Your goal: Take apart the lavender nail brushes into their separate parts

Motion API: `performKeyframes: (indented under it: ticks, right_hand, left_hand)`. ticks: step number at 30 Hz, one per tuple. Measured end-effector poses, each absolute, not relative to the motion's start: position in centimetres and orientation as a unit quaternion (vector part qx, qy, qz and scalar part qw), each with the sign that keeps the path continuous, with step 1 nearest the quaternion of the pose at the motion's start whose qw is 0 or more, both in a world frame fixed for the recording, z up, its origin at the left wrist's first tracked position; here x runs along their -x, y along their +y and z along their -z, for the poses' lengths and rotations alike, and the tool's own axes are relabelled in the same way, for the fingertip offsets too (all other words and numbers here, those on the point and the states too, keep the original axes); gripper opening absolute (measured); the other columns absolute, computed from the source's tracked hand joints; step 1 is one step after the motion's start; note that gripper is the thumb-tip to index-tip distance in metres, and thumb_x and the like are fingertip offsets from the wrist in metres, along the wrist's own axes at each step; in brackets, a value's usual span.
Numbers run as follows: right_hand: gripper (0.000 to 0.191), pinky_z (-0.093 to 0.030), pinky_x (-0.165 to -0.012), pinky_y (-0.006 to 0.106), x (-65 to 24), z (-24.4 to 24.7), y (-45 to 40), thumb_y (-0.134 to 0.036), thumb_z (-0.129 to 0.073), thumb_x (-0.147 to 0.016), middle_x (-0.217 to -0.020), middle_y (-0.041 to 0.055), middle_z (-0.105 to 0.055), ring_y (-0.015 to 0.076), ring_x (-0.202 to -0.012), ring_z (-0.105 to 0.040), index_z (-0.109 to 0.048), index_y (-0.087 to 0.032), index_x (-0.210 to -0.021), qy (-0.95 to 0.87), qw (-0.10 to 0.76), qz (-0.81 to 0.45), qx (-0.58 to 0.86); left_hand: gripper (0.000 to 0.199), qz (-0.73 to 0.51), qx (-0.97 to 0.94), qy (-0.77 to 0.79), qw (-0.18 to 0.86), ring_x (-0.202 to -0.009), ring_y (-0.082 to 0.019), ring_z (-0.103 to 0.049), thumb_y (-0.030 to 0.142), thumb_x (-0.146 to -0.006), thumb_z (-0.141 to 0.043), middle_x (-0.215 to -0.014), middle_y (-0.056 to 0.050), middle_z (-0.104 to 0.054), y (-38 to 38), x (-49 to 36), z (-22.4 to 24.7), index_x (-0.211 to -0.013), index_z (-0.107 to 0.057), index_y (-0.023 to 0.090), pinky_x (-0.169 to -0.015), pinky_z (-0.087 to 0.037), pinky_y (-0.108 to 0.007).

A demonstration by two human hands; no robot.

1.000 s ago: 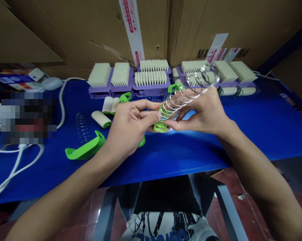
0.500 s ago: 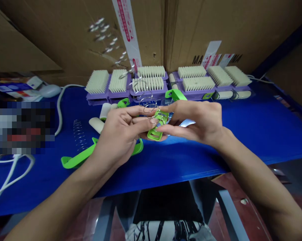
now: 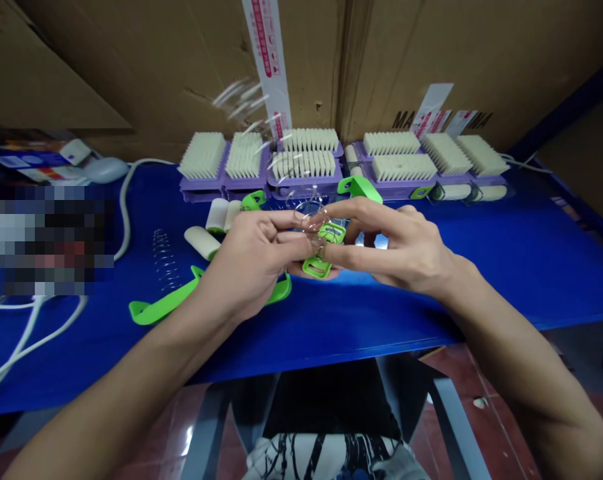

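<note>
Your left hand [image 3: 254,257] and right hand [image 3: 401,247] pinch one small green clip [image 3: 320,250] between them, a wire spring [image 3: 309,217] seemingly half-seated on it, while finished purple brushes [image 3: 301,167] wait beyond your fingers on the bench [image 3: 506,253].

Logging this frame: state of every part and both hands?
left hand: pinching the green clip
right hand: fingertips on the clip and spring
green clip: held above the table
wire spring: one end at the clip, rest blurred
spare spring: lying on the blue table
brushes: bristles up, in a row
</note>
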State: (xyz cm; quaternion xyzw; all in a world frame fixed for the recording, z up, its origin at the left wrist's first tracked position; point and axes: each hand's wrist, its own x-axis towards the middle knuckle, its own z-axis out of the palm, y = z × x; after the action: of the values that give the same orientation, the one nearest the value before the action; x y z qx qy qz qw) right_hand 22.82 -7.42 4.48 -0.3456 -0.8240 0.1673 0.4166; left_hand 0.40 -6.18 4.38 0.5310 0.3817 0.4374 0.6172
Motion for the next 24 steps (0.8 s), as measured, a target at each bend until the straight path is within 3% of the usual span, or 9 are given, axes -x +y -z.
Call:
performKeyframes:
  ticks: [4,9,13,18,24]
  right_hand:
    - [0.021,-0.059,-0.067,0.03,-23.4,-4.8,-6.7,-0.017,-0.066,-0.103,-0.133,0.0042,-0.08,0.0145,-0.08,-0.071,-0.084,-0.029,-0.104,-0.891,0.342,-0.129,0.267]
    - [0.03,-0.06,-0.07,0.031,-24.0,-5.1,-6.5,-0.006,-0.058,-0.1,-0.132,0.0068,-0.078,0.0162,-0.084,-0.072,-0.08,-0.024,-0.09,-0.915,0.308,-0.083,0.247]
    - [0.028,-0.057,-0.067,0.029,-24.0,-4.7,-6.6,-0.004,-0.056,-0.101,-0.132,0.0086,-0.073,0.0129,-0.081,-0.069,-0.076,-0.022,-0.093,-0.922,0.309,-0.021,0.231]
    - [0.017,-0.058,-0.069,0.027,-23.8,-4.2,-6.5,-0.006,-0.06,-0.105,-0.127,0.0123,-0.07,0.0124,-0.083,-0.068,-0.073,-0.017,-0.102,-0.914,0.347,0.017,0.207]
    - [0.012,-0.06,-0.07,0.029,-23.9,-4.4,-6.7,-0.016,-0.065,-0.109,-0.121,0.0133,-0.071,0.0175,-0.091,-0.071,-0.075,-0.017,-0.103,-0.907,0.359,0.032,0.217]
  left_hand:
    - [0.032,-0.395,-0.497,0.393,0.665,-0.08,-0.037,-0.088,0.032,-0.065,-0.105,-0.079,-0.009,-0.083,-6.2,-0.5,-4.4,-0.079,-0.08,0.018,-0.066,-0.076,-0.044]
    - [0.032,-0.392,-0.463,0.383,0.697,-0.07,-0.033,-0.086,0.024,-0.06,-0.105,-0.075,-0.007,-0.082,-6.3,-0.8,-4.4,-0.077,-0.079,0.016,-0.067,-0.077,-0.044]
    - [0.032,-0.403,-0.449,0.381,0.7,-0.06,-0.027,-0.082,0.02,-0.056,-0.106,-0.068,-0.003,-0.08,-6.4,-1.0,-4.7,-0.076,-0.081,0.016,-0.059,-0.073,-0.035]
    - [0.032,-0.436,-0.457,0.387,0.672,-0.063,-0.02,-0.081,0.02,-0.06,-0.105,-0.071,-0.002,-0.081,-6.8,-1.1,-4.6,-0.085,-0.086,0.015,-0.061,-0.07,-0.026]
    - [0.025,-0.456,-0.472,0.356,0.666,-0.076,-0.022,-0.084,0.025,-0.072,-0.101,-0.088,-0.005,-0.087,-6.9,-0.9,-4.3,-0.093,-0.091,0.018,-0.066,-0.072,-0.027]
